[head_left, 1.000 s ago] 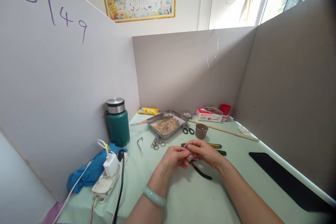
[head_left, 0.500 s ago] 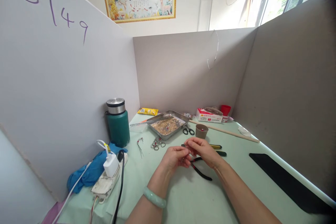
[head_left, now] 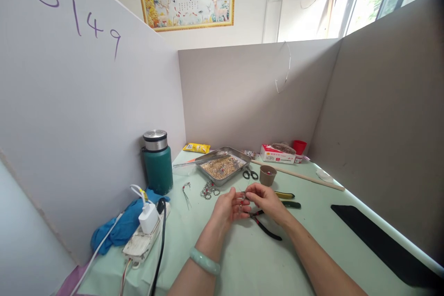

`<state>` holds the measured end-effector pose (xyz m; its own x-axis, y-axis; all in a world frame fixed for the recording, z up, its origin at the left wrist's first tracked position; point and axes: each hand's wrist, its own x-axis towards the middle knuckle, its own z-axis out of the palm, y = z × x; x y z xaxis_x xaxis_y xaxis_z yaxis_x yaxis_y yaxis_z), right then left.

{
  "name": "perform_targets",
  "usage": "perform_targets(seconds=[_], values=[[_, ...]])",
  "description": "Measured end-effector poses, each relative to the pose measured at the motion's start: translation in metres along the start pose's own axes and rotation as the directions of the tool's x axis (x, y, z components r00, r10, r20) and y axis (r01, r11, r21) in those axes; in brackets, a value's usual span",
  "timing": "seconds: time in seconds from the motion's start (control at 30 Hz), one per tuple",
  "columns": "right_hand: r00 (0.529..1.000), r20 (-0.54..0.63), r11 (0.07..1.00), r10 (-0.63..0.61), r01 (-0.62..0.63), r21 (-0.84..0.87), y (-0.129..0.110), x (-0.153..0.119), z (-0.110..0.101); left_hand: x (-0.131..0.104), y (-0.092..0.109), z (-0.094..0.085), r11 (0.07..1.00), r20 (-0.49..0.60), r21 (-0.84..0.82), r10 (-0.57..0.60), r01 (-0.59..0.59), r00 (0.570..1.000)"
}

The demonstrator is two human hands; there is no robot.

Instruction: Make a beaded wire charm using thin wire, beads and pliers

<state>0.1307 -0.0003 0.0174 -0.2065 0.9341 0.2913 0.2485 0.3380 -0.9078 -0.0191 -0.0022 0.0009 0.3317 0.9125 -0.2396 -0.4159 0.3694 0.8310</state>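
My left hand (head_left: 231, 208) is palm up with its fingers stretched out, a pale green bangle (head_left: 204, 261) on its wrist. Against those fingers shows a small red bead (head_left: 242, 202) that seems to hang on thin silvery wire. My right hand (head_left: 265, 200) pinches the upper end of this wire piece; its fine detail is too small to make out. Black-handled pliers (head_left: 268, 230) lie partly hidden beneath both hands. Beyond the right hand rest another pair of pliers with yellow and green handles (head_left: 291, 204) and a brown cup (head_left: 268, 175) with red bits inside.
A metal tray (head_left: 229, 180) of golden beads stands behind, flanked by scissors (head_left: 250, 174) and a heap of wire rings (head_left: 209, 190). Beaded wires (head_left: 187, 194) lie left, near a green flask (head_left: 157, 169) and a power strip (head_left: 138, 245). At right are a wooden stick (head_left: 312, 179) and a black mat (head_left: 378, 240).
My left hand's fingers have opened out from a pinch, uncovering the red bead. My right hand keeps its pinch, with its fingers slightly lower. The view has shifted slightly.
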Motion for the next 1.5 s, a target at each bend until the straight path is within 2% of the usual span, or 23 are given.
perform_targets(seconds=[0.1,0.3,0.73,0.9,1.07,1.13,1.2,1.3,1.4,1.5], values=[[1.0,0.005,1.0,0.004,-0.004,0.001,0.0,0.0,0.0,0.0,0.0,-0.002,1.0,0.003,0.002,0.002,-0.002,1.0],[1.0,0.002,1.0,0.009,-0.009,0.002,-0.001,0.0,-0.001,-0.004,-0.001,-0.003,0.999,0.114,0.03,0.019,-0.022,0.993],[1.0,-0.001,1.0,0.009,-0.009,-0.019,0.002,0.002,-0.002,0.001,-0.004,-0.006,0.999,0.132,0.031,0.015,-0.019,0.991],[1.0,0.018,0.999,-0.003,0.004,-0.043,0.002,0.001,-0.001,-0.003,-0.003,-0.002,0.999,0.096,0.018,0.027,-0.029,0.995],[0.999,0.041,0.993,-0.026,0.03,-0.117,0.001,0.0,-0.001,-0.004,-0.002,0.004,0.997,-0.029,0.054,0.051,-0.049,0.998],[1.0,-0.025,0.956,-0.017,0.008,-0.292,0.001,0.004,-0.012,-0.003,-0.001,0.005,0.998,-0.054,0.032,0.054,-0.053,0.997],[0.982,-0.187,0.825,-0.013,-0.095,-0.557,0.0,0.015,-0.029,-0.003,0.0,0.004,0.999,-0.058,0.003,0.051,-0.051,0.997],[0.944,-0.329,0.699,0.016,-0.246,-0.671,0.001,0.04,-0.061,-0.002,0.001,0.003,0.999,-0.057,-0.025,0.038,-0.039,0.998],[0.945,-0.307,0.581,0.108,-0.311,-0.752,0.004,0.068,-0.082,-0.001,0.0,0.001,0.999,-0.067,-0.045,0.026,-0.029,0.997],[0.943,-0.251,0.484,0.22,-0.329,-0.811,0.01,0.093,-0.089,0.0,0.0,-0.001,0.997,-0.074,-0.08,0.006,-0.012,0.997]])
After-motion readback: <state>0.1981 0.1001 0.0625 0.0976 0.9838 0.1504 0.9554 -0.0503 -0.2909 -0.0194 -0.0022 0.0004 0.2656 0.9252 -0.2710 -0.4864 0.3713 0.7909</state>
